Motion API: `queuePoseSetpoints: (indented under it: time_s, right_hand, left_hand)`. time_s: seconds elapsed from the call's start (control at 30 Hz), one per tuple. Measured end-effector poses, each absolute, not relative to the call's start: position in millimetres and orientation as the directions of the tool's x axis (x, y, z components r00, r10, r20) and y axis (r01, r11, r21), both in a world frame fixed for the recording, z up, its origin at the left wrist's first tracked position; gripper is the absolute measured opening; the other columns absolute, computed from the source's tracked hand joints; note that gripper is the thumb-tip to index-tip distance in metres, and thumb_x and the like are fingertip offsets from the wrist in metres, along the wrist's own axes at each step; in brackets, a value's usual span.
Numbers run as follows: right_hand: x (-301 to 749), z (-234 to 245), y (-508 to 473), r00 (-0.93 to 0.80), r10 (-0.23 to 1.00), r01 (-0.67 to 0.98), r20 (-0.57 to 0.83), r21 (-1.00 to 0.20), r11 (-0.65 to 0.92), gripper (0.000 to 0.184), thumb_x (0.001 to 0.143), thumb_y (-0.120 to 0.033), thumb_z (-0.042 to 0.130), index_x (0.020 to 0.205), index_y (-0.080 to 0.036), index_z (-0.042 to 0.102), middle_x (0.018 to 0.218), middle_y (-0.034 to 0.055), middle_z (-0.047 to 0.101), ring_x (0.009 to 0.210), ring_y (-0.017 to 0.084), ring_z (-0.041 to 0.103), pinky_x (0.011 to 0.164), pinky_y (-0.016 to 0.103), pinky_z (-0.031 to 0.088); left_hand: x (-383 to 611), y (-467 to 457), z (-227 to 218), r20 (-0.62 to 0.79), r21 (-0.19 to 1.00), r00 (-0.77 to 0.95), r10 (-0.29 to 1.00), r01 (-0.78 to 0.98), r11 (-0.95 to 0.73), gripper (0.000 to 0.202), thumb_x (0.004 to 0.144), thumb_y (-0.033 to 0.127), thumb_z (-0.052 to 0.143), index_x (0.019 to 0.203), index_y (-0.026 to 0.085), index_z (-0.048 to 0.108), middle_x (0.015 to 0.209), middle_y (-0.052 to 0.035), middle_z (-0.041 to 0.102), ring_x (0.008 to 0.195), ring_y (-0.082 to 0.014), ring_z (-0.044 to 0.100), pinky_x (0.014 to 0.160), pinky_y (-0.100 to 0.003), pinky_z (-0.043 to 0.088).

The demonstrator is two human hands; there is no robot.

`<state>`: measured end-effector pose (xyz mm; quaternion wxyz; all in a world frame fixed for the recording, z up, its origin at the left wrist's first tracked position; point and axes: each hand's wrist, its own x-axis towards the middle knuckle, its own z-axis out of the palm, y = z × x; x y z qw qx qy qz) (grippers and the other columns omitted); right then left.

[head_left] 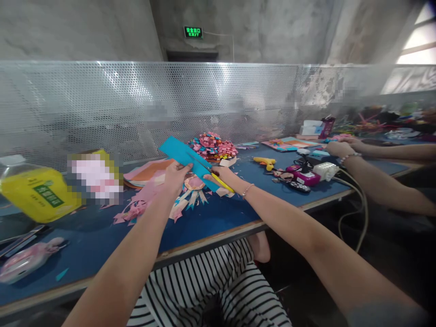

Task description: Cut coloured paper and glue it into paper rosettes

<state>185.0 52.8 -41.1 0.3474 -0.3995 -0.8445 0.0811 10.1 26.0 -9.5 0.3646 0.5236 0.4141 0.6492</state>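
Note:
My left hand (177, 176) pinches the lower edge of a long blue paper strip (175, 149), held slanted above the table. In my right hand (223, 176) is a pair of scissors with yellow handles (225, 183); the blades lie along the blue paper. Below the hands rests a paper rosette (194, 182) with pale, blue-edged tails. Pink paper pieces (136, 210) and a stack of orange and pink sheets (153, 173) lie by my left hand. Behind the scissors sits a heap of pink, blue and orange paper decorations (214, 146).
A yellow-labelled bottle (37, 190) and a pink phone-like item (30, 259) are at left. A yellow glue gun (265, 161), a purple device (303, 176) and a white power strip (326, 171) with cable lie at right. A co-worker's hands (340, 147) work beyond. A perforated metal screen (136, 104) stands behind.

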Motion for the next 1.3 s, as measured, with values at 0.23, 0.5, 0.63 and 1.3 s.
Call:
queuePoseSetpoints:
  time_s: [0.23, 0.5, 0.63, 1.3]
  right_hand:
    - [183.5, -39.4, 50.3, -0.440, 0.753, 0.612, 0.490, -0.449, 0.651, 0.030, 0.080, -0.043, 0.054, 0.075, -0.014, 0.057, 0.063, 0.0011, 0.054, 0.058, 0.011, 0.049, 0.054, 0.021, 0.032]
    - [185.3, -32.6, 44.2, -0.448, 0.795, 0.601, 0.409, -0.521, 0.606, 0.028, 0.081, -0.043, 0.052, 0.081, -0.016, 0.057, 0.069, 0.0033, 0.059, 0.062, 0.013, 0.054, 0.054, 0.022, 0.036]
    - [183.4, -35.3, 45.5, -0.424, 0.800, 0.605, 0.426, -0.524, 0.600, 0.029, 0.082, -0.044, 0.051, 0.079, -0.016, 0.056, 0.068, 0.0020, 0.058, 0.061, 0.012, 0.052, 0.054, 0.021, 0.034]
    - [181.2, -49.2, 57.1, -0.420, 0.740, 0.550, 0.525, -0.501, 0.668, 0.040, 0.077, -0.053, 0.052, 0.068, -0.015, 0.053, 0.057, -0.0020, 0.047, 0.055, 0.009, 0.040, 0.051, 0.020, 0.028]
  left_hand:
    - [8.9, 26.9, -10.1, 0.355, 0.924, -0.199, 0.914, -0.071, -0.375, 0.041, 0.043, 0.035, 0.081, 0.073, 0.014, 0.062, 0.065, -0.0014, 0.066, 0.054, -0.0127, 0.059, 0.055, -0.025, 0.049]
    - [12.6, 23.9, -11.5, 0.326, 0.942, -0.125, 0.937, -0.036, -0.333, 0.042, 0.042, 0.036, 0.082, 0.073, 0.014, 0.064, 0.066, -0.0034, 0.068, 0.055, -0.0135, 0.060, 0.052, -0.024, 0.050]
    - [13.0, 22.1, -10.9, 0.322, 0.943, -0.111, 0.940, -0.046, -0.328, 0.043, 0.042, 0.038, 0.082, 0.074, 0.014, 0.064, 0.068, -0.0040, 0.068, 0.057, -0.0136, 0.061, 0.053, -0.025, 0.051]
    - [7.4, 22.6, -6.3, 0.354, 0.917, -0.200, 0.914, -0.119, -0.381, 0.044, 0.042, 0.039, 0.081, 0.073, 0.015, 0.062, 0.068, -0.0020, 0.067, 0.060, -0.0143, 0.060, 0.062, -0.028, 0.049]
